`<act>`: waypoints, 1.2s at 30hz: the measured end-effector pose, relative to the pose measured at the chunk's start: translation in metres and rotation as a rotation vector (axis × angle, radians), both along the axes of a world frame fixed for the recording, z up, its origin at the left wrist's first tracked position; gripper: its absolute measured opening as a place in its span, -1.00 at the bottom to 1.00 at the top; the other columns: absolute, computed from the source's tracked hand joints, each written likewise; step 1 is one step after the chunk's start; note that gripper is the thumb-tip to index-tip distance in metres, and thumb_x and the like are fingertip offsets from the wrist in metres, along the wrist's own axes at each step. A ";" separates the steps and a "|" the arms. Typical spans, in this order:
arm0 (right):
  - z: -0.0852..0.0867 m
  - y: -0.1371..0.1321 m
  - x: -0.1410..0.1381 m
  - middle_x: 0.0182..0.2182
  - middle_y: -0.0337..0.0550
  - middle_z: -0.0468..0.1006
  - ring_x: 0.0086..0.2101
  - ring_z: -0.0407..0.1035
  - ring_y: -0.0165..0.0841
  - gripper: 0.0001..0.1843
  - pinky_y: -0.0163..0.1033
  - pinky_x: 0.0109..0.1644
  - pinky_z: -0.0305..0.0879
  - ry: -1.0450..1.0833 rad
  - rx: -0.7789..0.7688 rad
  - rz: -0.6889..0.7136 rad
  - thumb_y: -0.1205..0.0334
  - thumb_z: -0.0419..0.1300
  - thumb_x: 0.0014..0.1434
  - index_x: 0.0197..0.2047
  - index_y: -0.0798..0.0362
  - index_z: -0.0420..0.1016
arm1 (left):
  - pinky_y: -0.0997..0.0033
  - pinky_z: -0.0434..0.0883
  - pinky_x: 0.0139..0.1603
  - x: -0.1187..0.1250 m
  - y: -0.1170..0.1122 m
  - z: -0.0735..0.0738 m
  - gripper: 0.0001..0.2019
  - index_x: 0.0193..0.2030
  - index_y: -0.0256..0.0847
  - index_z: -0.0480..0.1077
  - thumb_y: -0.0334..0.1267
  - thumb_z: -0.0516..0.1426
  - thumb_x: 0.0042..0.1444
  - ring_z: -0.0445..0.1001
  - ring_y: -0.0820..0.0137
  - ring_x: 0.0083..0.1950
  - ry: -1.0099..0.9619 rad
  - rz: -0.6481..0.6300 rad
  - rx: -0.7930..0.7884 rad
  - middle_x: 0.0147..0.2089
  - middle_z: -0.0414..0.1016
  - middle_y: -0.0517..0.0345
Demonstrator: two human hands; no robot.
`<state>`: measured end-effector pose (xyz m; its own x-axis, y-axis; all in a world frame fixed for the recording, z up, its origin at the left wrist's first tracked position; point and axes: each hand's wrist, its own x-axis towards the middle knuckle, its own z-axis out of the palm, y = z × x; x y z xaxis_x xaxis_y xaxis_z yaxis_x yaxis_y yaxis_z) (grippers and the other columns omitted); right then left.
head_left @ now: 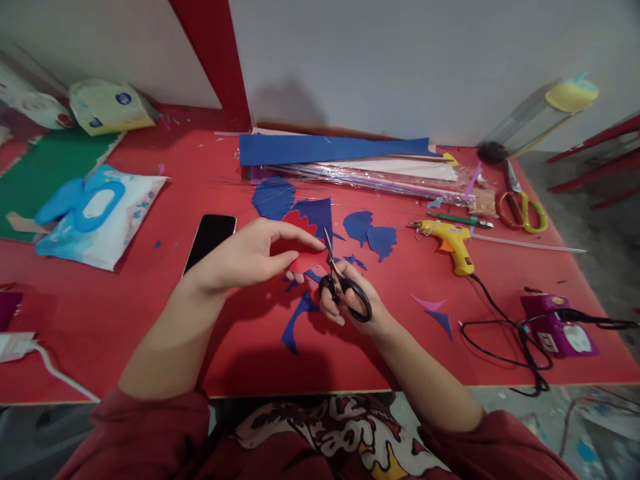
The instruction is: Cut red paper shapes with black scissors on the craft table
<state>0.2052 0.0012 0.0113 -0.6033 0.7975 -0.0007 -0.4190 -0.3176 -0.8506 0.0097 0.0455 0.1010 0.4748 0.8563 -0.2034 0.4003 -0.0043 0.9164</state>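
My left hand pinches a red paper shape with a scalloped top edge, holding it just above the red table. My right hand has its fingers through the black handles of small scissors, whose blades point up into the right edge of the red paper. A blue paper piece shows just behind the red shape. Blue offcuts lie under and around both hands.
A black phone lies left of my hands, a wet-wipes pack farther left. A yellow glue gun with a black cord, green-handled scissors, long blue paper and wrapped sticks lie right and behind. A purple device sits near the right edge.
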 end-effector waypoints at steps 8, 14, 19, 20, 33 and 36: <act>0.002 0.000 -0.001 -0.60 -0.41 0.29 -0.65 0.11 -0.51 -0.52 -0.37 -0.56 0.02 0.014 -0.020 0.034 -0.19 0.19 0.03 -0.29 -0.04 0.06 | 0.48 0.50 -0.38 -0.001 0.000 0.002 -0.69 -0.12 -0.27 0.48 -0.48 0.05 -0.01 0.56 0.43 -0.44 -0.004 -0.009 0.006 -0.33 0.60 0.12; 0.001 0.000 0.000 -0.58 -0.38 0.26 -0.60 0.11 -0.51 -0.58 -0.37 -0.53 0.01 0.066 -0.011 0.047 -0.13 0.18 0.08 -0.29 -0.02 0.10 | 0.51 0.47 -0.42 -0.002 0.001 0.002 -0.66 -0.11 -0.25 0.48 -0.49 0.04 -0.02 0.54 0.44 -0.48 0.024 -0.053 -0.014 -0.51 0.56 0.22; 0.002 0.001 -0.001 -0.59 -0.40 0.24 -0.62 0.08 -0.51 -0.56 -0.37 -0.54 0.00 0.044 -0.029 0.053 -0.14 0.20 0.06 -0.31 -0.03 0.09 | 0.53 0.47 -0.43 -0.003 0.001 0.002 -0.66 -0.12 -0.26 0.48 -0.51 0.04 -0.03 0.54 0.45 -0.49 0.026 -0.051 -0.007 -0.53 0.55 0.23; 0.002 0.001 -0.001 -0.59 -0.41 0.23 -0.63 0.08 -0.52 -0.55 -0.37 -0.54 0.00 0.037 -0.031 0.051 -0.15 0.20 0.05 -0.32 -0.03 0.08 | 0.54 0.47 -0.43 -0.003 0.001 0.002 -0.66 -0.12 -0.27 0.47 -0.52 0.04 -0.03 0.54 0.45 -0.49 0.022 -0.049 -0.007 -0.53 0.55 0.24; 0.003 0.001 -0.002 -0.62 -0.43 0.23 -0.66 0.08 -0.51 -0.51 -0.36 -0.56 -0.02 -0.011 -0.057 0.027 -0.19 0.21 0.01 -0.34 -0.04 0.06 | 0.50 0.48 -0.41 -0.003 0.001 0.001 -0.67 -0.12 -0.25 0.48 -0.48 0.05 -0.02 0.55 0.42 -0.47 0.025 -0.039 -0.020 -0.48 0.57 0.19; 0.002 0.001 -0.002 -0.61 -0.42 0.24 -0.65 0.08 -0.51 -0.51 -0.36 -0.57 -0.01 -0.013 -0.053 0.027 -0.19 0.21 0.01 -0.34 -0.03 0.05 | 0.51 0.47 -0.43 -0.003 0.002 0.001 -0.67 -0.12 -0.24 0.48 -0.48 0.05 -0.03 0.54 0.44 -0.48 0.022 -0.055 -0.011 -0.50 0.56 0.22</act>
